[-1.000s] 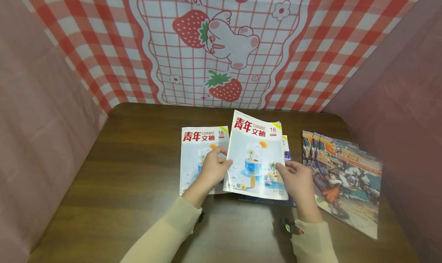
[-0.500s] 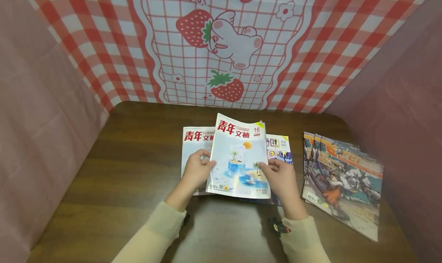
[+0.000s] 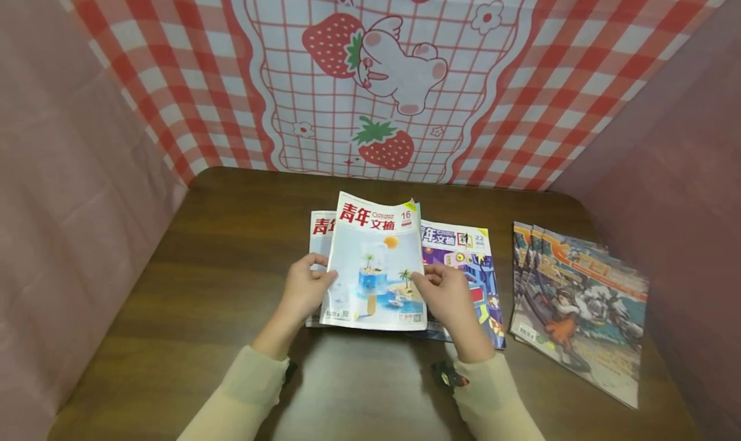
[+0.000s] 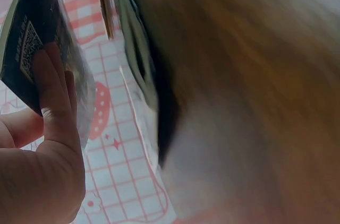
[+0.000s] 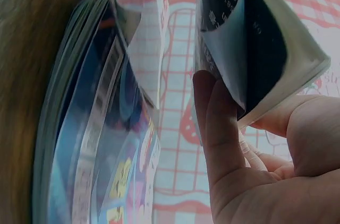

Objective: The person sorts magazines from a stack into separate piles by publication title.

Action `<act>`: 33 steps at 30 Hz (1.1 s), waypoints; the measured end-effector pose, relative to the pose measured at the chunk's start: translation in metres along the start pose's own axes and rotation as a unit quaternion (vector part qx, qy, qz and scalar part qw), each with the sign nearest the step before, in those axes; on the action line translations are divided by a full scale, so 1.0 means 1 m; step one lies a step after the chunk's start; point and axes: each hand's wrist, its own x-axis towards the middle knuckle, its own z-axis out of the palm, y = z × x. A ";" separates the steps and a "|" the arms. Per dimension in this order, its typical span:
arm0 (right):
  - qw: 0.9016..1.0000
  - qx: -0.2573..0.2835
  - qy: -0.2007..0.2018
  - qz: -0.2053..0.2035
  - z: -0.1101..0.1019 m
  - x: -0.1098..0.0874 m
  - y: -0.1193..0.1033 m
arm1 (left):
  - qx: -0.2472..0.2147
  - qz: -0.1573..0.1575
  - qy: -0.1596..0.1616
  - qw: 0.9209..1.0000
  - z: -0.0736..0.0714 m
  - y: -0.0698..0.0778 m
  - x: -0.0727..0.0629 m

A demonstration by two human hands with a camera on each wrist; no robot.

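A magazine (image 3: 376, 261) with a pale blue cover, red title and number 16 is held up by both hands. My left hand (image 3: 305, 287) pinches its left edge, and my right hand (image 3: 448, 293) grips the right edge, thumbs on the front cover. Its dark back cover (image 4: 26, 49) with a QR code shows in the left wrist view, fingers against it. In the right wrist view a page corner of it curls. Beneath, partly covered, lie a matching magazine (image 3: 320, 245) on the left and a purple magazine (image 3: 486, 280) numbered 22 on the right.
Several overlapping magazines (image 3: 596, 299) with an orange title lie fanned at the table's right. The brown wooden table (image 3: 191, 287) meets a red-checked strawberry cloth (image 3: 370, 107) behind. Pink cloth walls (image 3: 64, 171) flank both sides.
Both hands have carried the magazine leftward. It now covers more of the matching magazine, and much more of the purple one shows at the right.
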 end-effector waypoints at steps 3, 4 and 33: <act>1.000 -0.002 -0.010 0.008 0.006 0.001 -0.004 | 0.008 0.005 0.007 1.000 -0.006 -0.003 0.000; 1.000 -0.001 -0.013 0.007 0.008 0.001 -0.004 | 0.013 0.007 0.009 1.000 -0.008 -0.003 0.000; 0.996 -0.070 -0.041 -0.027 0.043 0.016 -0.012 | 0.219 -0.008 -0.042 0.975 -0.044 -0.010 0.025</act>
